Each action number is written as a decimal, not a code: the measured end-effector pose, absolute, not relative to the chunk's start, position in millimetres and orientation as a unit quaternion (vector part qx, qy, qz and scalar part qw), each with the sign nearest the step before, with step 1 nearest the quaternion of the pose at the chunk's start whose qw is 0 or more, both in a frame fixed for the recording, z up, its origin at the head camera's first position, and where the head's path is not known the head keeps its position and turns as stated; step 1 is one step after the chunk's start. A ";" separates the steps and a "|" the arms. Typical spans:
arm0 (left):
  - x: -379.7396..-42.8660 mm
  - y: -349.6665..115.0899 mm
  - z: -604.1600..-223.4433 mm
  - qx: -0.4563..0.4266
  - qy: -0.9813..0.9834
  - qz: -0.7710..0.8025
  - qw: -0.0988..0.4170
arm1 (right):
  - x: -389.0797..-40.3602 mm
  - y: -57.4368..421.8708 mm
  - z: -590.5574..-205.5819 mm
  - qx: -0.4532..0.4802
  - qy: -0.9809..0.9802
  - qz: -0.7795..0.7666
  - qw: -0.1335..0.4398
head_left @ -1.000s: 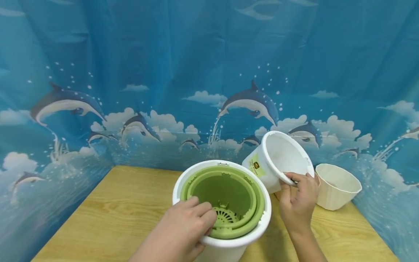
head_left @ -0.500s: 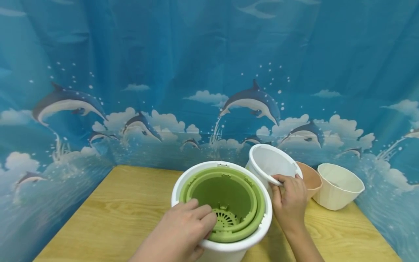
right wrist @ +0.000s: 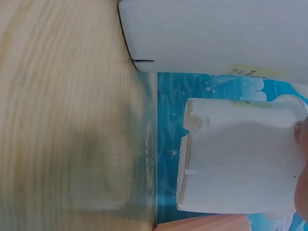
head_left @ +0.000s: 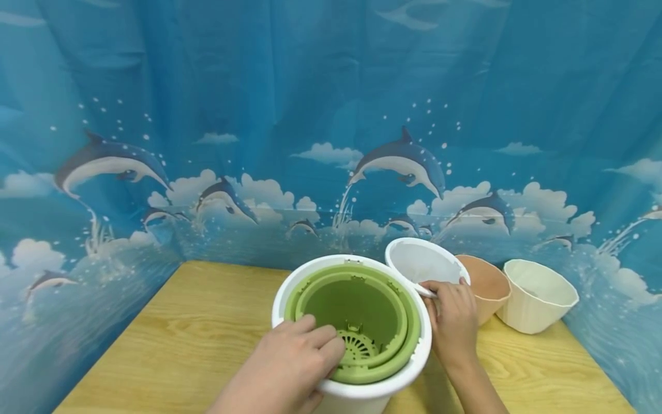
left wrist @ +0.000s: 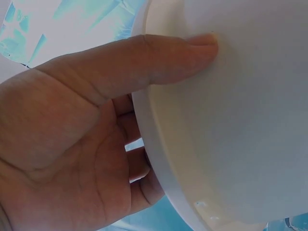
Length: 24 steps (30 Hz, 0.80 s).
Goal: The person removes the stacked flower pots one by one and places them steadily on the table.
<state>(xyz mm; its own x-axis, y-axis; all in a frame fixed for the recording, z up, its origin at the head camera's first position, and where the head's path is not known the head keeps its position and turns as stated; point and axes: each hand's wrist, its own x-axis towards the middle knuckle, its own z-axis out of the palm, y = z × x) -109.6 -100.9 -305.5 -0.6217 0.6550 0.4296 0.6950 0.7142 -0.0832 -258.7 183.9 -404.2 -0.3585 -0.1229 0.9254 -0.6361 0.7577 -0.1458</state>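
Note:
My left hand (head_left: 297, 353) grips the near left rim of a large white flowerpot (head_left: 414, 368), thumb outside and fingers over the edge. Nested green pots (head_left: 351, 296) sit inside it, the inner one with a slotted bottom. With my right hand (head_left: 452, 316) I pinch the rim of a smaller white flowerpot (head_left: 421, 261), just behind and right of the large one. Its mouth tilts toward me. In the right wrist view, blue backdrop shows between the base of this smaller pot (right wrist: 240, 159) and the wooden tabletop (right wrist: 72, 120).
A terracotta-coloured pot (head_left: 486, 282) stands right of the smaller white pot. Beside it is a cream faceted pot (head_left: 532, 316). A blue dolphin-print curtain (head_left: 310, 103) hangs along the table's back and sides.
My right hand has moved left and down with the smaller white pot, uncovering the terracotta pot. My left hand has kept its hold on the large pot's rim.

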 end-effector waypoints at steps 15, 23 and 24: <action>-109.5 -99.9 -304.1 -0.375 -0.901 -0.046 0.211 | -258.9 181.7 -412.1 0.284 -0.818 0.226 0.446; -109.1 -99.6 -304.4 -0.375 -0.901 -0.041 0.215 | -257.4 181.6 -416.2 0.297 -0.818 0.220 0.442; -109.1 -99.7 -304.5 -0.375 -0.901 -0.042 0.214 | -257.6 181.5 -416.5 0.297 -0.818 0.219 0.441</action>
<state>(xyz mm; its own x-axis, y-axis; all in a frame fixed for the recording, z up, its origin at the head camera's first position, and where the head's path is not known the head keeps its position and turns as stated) -109.1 -99.7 -304.5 -0.6272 0.6581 0.4165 0.6940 0.7150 -0.0846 -257.6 181.5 -416.5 -0.4344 -0.2930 0.8518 -0.6792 0.7277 -0.0961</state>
